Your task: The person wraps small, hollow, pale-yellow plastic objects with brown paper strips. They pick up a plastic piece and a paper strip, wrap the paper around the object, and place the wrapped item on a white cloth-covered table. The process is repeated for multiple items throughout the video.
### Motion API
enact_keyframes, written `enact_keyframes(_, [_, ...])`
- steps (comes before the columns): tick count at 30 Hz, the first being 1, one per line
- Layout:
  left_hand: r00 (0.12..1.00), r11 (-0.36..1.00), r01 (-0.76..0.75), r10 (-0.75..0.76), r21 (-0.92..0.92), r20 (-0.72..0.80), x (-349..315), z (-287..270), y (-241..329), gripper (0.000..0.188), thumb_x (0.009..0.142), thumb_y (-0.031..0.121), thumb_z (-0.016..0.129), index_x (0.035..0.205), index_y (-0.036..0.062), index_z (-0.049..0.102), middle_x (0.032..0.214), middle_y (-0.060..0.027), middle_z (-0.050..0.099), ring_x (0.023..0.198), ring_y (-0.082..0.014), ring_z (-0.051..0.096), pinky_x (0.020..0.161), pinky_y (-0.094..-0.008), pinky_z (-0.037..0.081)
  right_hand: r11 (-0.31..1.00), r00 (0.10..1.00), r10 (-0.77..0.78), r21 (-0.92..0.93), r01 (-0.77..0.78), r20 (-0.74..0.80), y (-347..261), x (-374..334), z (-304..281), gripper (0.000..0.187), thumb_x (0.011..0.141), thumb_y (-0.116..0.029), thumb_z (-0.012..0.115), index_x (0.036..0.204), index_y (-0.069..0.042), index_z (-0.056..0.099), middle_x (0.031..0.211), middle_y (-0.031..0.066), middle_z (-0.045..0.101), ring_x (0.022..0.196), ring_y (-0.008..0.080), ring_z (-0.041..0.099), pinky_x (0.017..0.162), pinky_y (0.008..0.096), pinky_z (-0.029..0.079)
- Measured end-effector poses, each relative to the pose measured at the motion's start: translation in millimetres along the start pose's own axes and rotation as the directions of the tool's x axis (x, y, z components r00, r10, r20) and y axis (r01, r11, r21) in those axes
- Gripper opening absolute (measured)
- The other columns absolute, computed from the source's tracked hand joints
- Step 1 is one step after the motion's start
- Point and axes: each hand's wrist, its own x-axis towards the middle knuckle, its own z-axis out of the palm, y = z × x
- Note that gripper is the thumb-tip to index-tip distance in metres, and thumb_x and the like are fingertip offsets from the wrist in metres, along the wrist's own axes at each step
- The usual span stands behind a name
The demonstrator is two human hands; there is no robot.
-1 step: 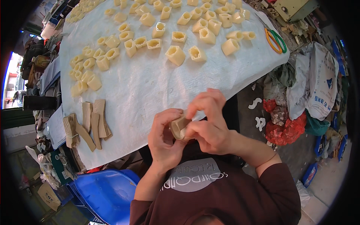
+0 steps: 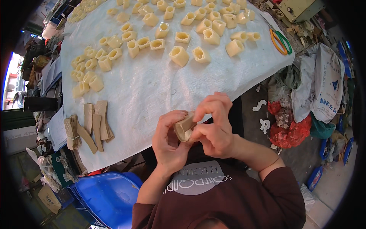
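Note:
My left hand [image 2: 167, 143] is closed around a small block wrapped in a brown strip [image 2: 184, 126], held above the table's near edge. A pale patch shows at the block's lower right. My right hand [image 2: 215, 128] bends its fingers at the block's right side, with the thumb against the pale patch and the forefinger at the upper edge. Several loose brown strips [image 2: 87, 121] lie to the left on the white sheet [image 2: 141, 91]. Many hollow pale yellow blocks [image 2: 179, 56] stand or lie across the sheet's far part.
Orange-handled and green-handled scissors [image 2: 280, 41] lie at the sheet's right edge. On the right stand a white sack [image 2: 327, 84] and a red plastic bag [image 2: 291, 133]. A blue plastic chair [image 2: 106, 196] is at lower left, a black cylinder [image 2: 40, 104] at far left.
Both hands and the wrapped block have shifted very slightly to the right. The right forefinger and thumb are a little farther apart, and more of the block shows between them.

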Motion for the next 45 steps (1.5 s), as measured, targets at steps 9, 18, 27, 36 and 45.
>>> enact_keyframes(9, [0.984, 0.904, -0.173, 0.172, 0.39, 0.038, 2.3, -1.4, 3.3, 0.042, 0.07, -0.002, 0.07, 0.107, -0.0004, 0.051, 0.105, -0.0165, 0.055, 0.093, -0.0236, 0.057, 0.074, -0.0297, 0.049, 0.726, 0.924, 0.27, 0.573, -0.38, 0.271, 8.8, -0.5, 0.3, 0.021, 0.073, -0.001, 0.063, 0.087, -0.009, 0.051, 0.1, 0.0097, 0.042, 0.092, 0.0204, 0.041, 0.081, 0.0328, 0.036])
enact_keyframes(18, [0.956, 0.912, -0.29, 0.29, 0.289, 0.044, 0.2, 0.8, -9.8, 0.043, 0.075, 0.01, 0.07, 0.107, 0.0017, 0.043, 0.113, -0.0154, 0.045, 0.102, -0.0255, 0.052, 0.086, -0.0348, 0.047, 0.253, 0.855, 0.416, 0.864, -0.436, 0.309, 14.6, -12.8, 19.8, 0.046, 0.079, -0.015, 0.066, 0.117, -0.005, 0.042, 0.107, 0.0068, 0.044, 0.096, 0.0136, 0.044, 0.084, 0.0286, 0.038])
enact_keyframes(27, [0.918, 0.891, -0.376, 0.396, 0.256, -0.028, 7.6, 5.6, -14.8, 0.051, 0.068, -0.011, 0.067, 0.104, 0.0052, 0.033, 0.115, -0.0201, 0.044, 0.11, -0.0382, 0.05, 0.09, -0.0424, 0.046, 0.384, 0.698, 0.613, 0.632, -0.673, 0.371, -10.7, -12.6, 3.0, 0.032, 0.089, -0.016, 0.049, 0.116, 0.001, 0.049, 0.098, 0.0044, 0.052, 0.086, 0.0093, 0.048, 0.077, 0.0242, 0.04])
enact_keyframes(36, [0.908, 0.874, -0.398, 0.419, 0.278, -0.016, 9.2, 10.3, -18.7, 0.052, 0.069, -0.008, 0.068, 0.103, 0.0076, 0.032, 0.117, -0.0207, 0.044, 0.111, -0.038, 0.049, 0.092, -0.0444, 0.045, 0.204, 0.639, 0.644, 0.711, -0.673, 0.421, -12.4, -6.7, 0.7, 0.032, 0.091, -0.017, 0.046, 0.115, 0.004, 0.049, 0.099, 0.0062, 0.054, 0.09, 0.0086, 0.05, 0.079, 0.0233, 0.042])
enact_keyframes(45, [0.849, 0.791, -0.496, 0.528, 0.357, 0.011, 9.7, 7.8, -29.0, 0.057, 0.067, -0.012, 0.067, 0.109, 0.0076, 0.034, 0.116, -0.0212, 0.044, 0.102, -0.0372, 0.054, 0.082, -0.0423, 0.051, 0.366, 0.669, 0.624, 0.605, -0.707, 0.404, -11.6, -6.6, 2.0, 0.031, 0.091, -0.017, 0.044, 0.114, 0.003, 0.049, 0.097, 0.0068, 0.054, 0.086, 0.0092, 0.05, 0.077, 0.0243, 0.042])
